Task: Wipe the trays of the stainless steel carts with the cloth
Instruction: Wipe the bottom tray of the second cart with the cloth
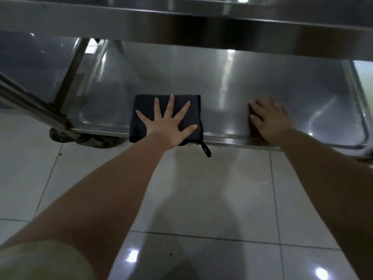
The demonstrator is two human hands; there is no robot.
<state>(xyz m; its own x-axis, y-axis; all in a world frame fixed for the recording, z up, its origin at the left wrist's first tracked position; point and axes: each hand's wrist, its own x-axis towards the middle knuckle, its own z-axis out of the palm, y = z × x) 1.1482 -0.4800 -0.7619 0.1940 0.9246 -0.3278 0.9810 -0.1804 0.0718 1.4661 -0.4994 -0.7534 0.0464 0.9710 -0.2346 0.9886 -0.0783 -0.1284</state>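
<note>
1. The left hand (pixel 168 126) lies flat with all five fingers straight and spread wide, palm down on the cloth (pixel 142 104). It presses on it and grips nothing.
2. The right hand (pixel 270 120) is well apart from the left, resting palm down on the bare steel. Its fingers are loosely bent and hold nothing. It is somewhat blurred, so the finer finger positions cannot be told.
3. The cloth is dark and folded into a neat rectangle. It sits on the lower tray (pixel 201 77) of the cart, at the near edge. Its near side overlaps the front rim (pixel 232 140).
4. A small dark loop (pixel 206 148) at the cloth's near right corner hangs over the rim, above the floor.
5. The lower tray is shallow and shiny, with rounded corners and streaky reflections. The right hand rests just inside its front rim, to the right of the cloth.
6. Above it, the upper tray (pixel 181 21) crosses the top of the view and hides the far part of the lower one.
7. On the left, an upright post (pixel 68 77) rises from the tray's corner, and a slanted bar (pixel 24 98) runs down beside it.
8. A dark caster (pixel 58 135) sits below that corner.
9. The cart stands on a glossy floor (pixel 201 188) of pale tiles, which shows light spots and a shadow between the forearms.
10. Pale yellowish fabric (pixel 40 259) fills the lower left corner.
</note>
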